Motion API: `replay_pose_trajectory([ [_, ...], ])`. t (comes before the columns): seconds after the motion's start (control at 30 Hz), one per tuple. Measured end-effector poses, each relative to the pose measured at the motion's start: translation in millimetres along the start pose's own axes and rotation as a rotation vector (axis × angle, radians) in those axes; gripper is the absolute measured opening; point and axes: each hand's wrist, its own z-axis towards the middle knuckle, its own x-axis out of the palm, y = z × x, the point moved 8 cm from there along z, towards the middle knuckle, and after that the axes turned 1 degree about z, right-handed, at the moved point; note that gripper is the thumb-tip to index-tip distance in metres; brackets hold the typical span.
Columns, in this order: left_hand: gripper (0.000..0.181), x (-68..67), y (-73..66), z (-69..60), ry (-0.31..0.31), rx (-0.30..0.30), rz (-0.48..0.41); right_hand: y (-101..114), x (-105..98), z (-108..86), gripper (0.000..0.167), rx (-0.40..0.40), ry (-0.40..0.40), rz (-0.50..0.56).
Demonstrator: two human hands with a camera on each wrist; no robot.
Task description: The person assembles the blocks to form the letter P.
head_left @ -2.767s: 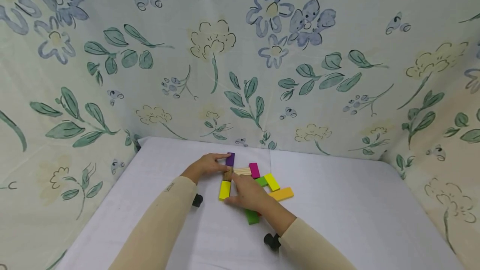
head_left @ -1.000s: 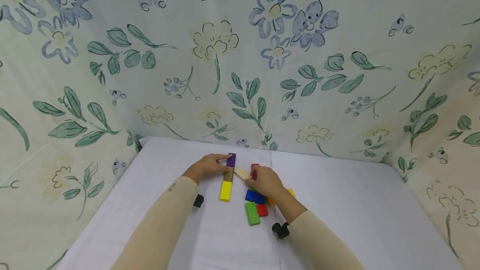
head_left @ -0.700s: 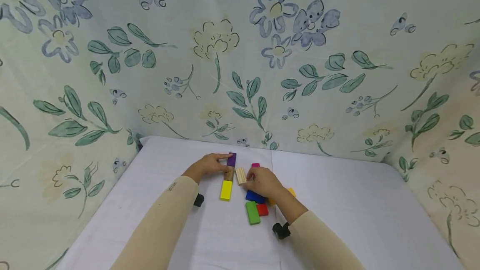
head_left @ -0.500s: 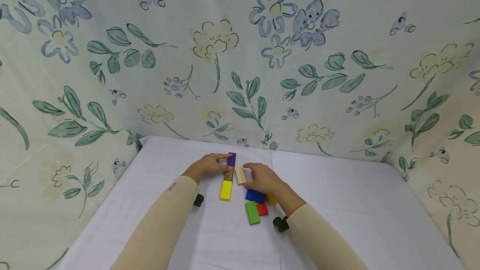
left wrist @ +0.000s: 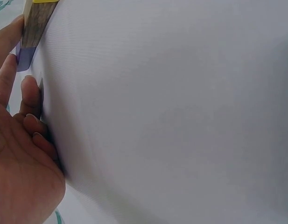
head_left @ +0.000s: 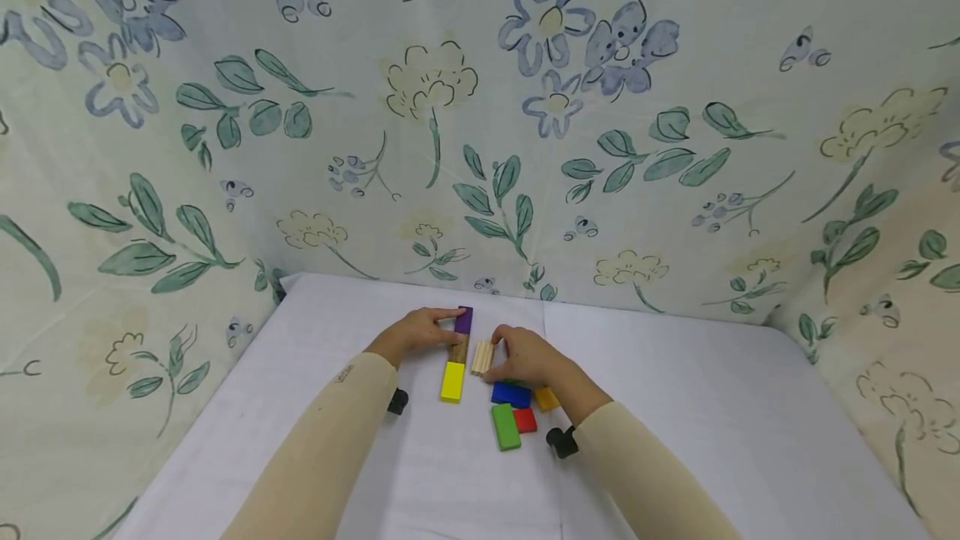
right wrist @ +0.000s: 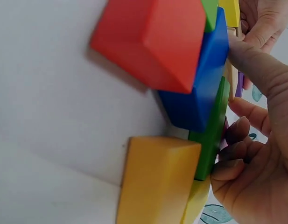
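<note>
A row of a purple block [head_left: 464,321], a brown block [head_left: 457,351] and a yellow block [head_left: 452,382] lies end to end. My left hand [head_left: 412,333] touches the row's left side, fingers at the purple and brown blocks; the left wrist view shows the hand [left wrist: 22,168] beside the brown block [left wrist: 37,21]. Just right of the row, my right hand [head_left: 528,357] pinches a pale ridged wooden block [head_left: 482,357] between thumb and index finger. In the right wrist view, the pale block [right wrist: 233,84] is partly hidden by that hand [right wrist: 256,172].
Near my right hand lie a blue block [head_left: 512,395], a red block [head_left: 525,420], a light green block [head_left: 506,427] and an orange block [head_left: 547,398]. The right wrist view also shows a dark green block [right wrist: 211,135] and a yellow block [right wrist: 196,200]. Floral cloth [head_left: 420,190] hangs behind.
My right hand has moved right, away from the row. The pale block has turned from crosswise to roughly parallel with the row, with a gap between them. My left hand has stayed in place.
</note>
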Motion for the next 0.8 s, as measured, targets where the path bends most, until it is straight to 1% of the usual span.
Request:
replay_pose_trajectory([
  [0.1,0.064,-0.2,0.5,0.0,-0.004,-0.003,-0.009,-0.3,0.8,0.4,0.064,-0.015,-0.026,-0.012],
  [0.23,0.064,0.1,1.5,0.6,-0.005,-0.009,-0.011,0.2,1.6,-0.2,0.063,-0.039,-0.052,-0.023],
  [0.43,0.065,1.4,1.1,1.7,0.0,-0.004,-0.002,0.4,1.6,-2.9,0.061,-0.062,-0.085,-0.006],
  [0.6,0.065,1.6,0.4,1.6,0.001,0.006,0.016,5.8,1.3,-11.9,0.058,-0.084,-0.106,0.033],
  [0.8,0.065,0.7,-1.1,0.6,-0.002,0.023,0.033,20.2,7.1,-27.3,0.057,-0.129,-0.088,0.074],
])
